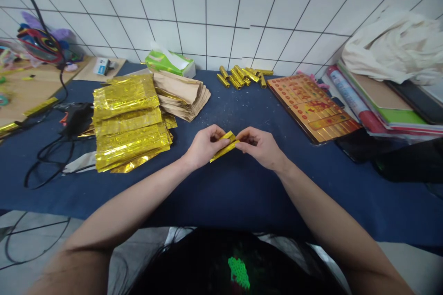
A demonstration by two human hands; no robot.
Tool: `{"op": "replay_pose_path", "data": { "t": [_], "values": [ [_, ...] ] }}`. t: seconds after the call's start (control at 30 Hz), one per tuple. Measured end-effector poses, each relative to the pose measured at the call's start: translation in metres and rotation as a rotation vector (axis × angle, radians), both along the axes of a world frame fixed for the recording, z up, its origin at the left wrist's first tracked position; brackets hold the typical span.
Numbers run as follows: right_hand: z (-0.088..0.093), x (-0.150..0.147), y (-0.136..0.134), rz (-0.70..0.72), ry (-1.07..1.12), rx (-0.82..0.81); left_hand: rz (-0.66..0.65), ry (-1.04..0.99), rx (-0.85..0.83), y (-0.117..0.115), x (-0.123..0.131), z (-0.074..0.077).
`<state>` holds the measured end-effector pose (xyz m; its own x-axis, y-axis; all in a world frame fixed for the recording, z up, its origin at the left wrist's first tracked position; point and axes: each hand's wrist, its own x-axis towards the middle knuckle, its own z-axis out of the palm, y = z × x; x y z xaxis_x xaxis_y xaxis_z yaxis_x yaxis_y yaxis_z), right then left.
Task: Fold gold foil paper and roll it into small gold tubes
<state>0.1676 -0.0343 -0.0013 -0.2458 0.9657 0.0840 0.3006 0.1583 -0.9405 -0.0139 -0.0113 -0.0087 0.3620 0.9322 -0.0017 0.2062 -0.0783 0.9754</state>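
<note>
Over the middle of the blue table cover (221, 184), both hands grip one small folded piece of gold foil paper (224, 144). My left hand (203, 146) pinches its left end with closed fingers. My right hand (260, 146) pinches its right end, fingers pressed together. A stack of gold foil sheets (128, 122) lies to the left of my left hand. Several rolled gold foil pieces (240, 76) lie in a heap at the back near the wall.
Brown paper sheets (182, 94) fan out behind the foil stack, with a green tissue pack (169, 62) beyond. A red-and-gold printed board (311, 106) lies right, beside stacked books (384, 106) and a white cloth bag (394, 46). A black glue gun (76, 117) and cables sit left.
</note>
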Motion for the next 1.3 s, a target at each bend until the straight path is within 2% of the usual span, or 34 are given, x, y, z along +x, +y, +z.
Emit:
{"op": "replay_pose_path", "data": {
  "t": [0.13, 0.4, 0.6, 0.73, 1.0, 1.3],
  "values": [
    [0.0, -0.001, 0.0, -0.007, 0.032, -0.026, 0.021, -0.063, -0.002, 0.0, 0.0, -0.001],
    [0.002, -0.004, 0.001, 0.083, 0.249, -0.181, 0.016, -0.116, -0.034, 0.001, 0.001, -0.002],
    [-0.002, -0.003, 0.003, 0.035, 0.303, -0.188, -0.028, -0.138, -0.066, -0.002, 0.001, 0.003],
    [-0.004, -0.003, 0.004, -0.016, 0.314, -0.168, -0.099, -0.068, -0.026, -0.004, 0.0, 0.007],
    [-0.006, -0.002, 0.004, 0.012, 0.288, -0.195, -0.217, 0.108, 0.103, -0.007, -0.002, 0.011],
    [-0.004, 0.0, 0.003, 0.101, 0.209, -0.183, -0.205, 0.235, 0.229, -0.011, 0.0, 0.011]
  ]
}}
